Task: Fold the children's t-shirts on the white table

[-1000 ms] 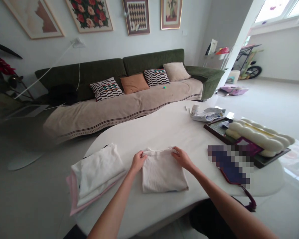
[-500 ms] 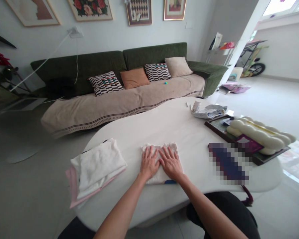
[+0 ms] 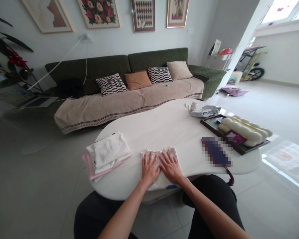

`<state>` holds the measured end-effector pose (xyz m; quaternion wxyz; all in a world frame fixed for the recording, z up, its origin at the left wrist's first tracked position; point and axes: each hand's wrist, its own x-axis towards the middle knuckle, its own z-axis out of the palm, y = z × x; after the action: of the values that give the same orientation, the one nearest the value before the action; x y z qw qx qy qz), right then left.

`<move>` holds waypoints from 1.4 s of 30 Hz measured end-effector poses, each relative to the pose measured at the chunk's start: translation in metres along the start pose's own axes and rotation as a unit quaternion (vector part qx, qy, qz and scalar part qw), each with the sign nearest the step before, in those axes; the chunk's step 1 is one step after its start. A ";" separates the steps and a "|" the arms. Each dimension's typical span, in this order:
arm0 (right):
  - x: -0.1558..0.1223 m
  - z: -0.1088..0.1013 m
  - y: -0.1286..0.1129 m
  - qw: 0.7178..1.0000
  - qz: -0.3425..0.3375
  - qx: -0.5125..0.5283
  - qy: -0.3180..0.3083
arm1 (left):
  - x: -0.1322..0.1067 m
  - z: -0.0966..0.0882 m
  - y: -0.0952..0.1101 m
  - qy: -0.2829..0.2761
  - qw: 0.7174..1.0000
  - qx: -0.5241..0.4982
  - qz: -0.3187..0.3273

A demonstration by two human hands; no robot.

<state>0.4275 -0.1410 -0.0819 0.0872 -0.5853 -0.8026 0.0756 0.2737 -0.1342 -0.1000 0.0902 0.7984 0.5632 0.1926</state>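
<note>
A folded white garment (image 3: 160,182) with a ruffled far edge and a blue patch near its close edge lies on the white table (image 3: 149,129), right by the table's front edge. Flat on its left half rests my left hand (image 3: 149,170), fingers spread. My right hand (image 3: 171,167) presses flat on the right half, fingers also apart, and the two thumbs nearly meet. To the left, a stack of folded clothes (image 3: 112,151) shows white fabric on top and pink beneath.
On the table's right are a dark tray (image 3: 243,151) holding a cream, bubbly-shaped box (image 3: 246,129), a pixelated dark item (image 3: 216,152) with a strap, and a crumpled grey-white packet (image 3: 205,111). Behind stands a green sofa (image 3: 159,54) with cushions. My knees are under the table's front edge.
The garment under my hands has slid toward me, closer to the table's front edge. Both hands stay flat on it. The camera view has shifted, with more of the wall showing.
</note>
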 end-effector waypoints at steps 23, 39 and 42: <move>-0.020 -0.056 -0.041 0.928 0.034 0.356 -0.106 | -0.047 -0.023 -0.058 0.134 0.957 -0.225 -0.126; -0.011 -0.067 0.013 0.716 0.233 0.657 0.043 | -0.049 -0.023 -0.060 0.138 0.961 -0.205 -0.120; -0.050 -0.034 0.028 0.777 0.290 0.557 -0.025 | -0.045 -0.023 -0.055 0.140 0.966 -0.188 -0.109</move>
<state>0.4759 -0.1794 -0.0578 0.3521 -0.6375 -0.4141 0.5461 0.2034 -0.1592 -0.1081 0.1791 0.6662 0.6076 0.3936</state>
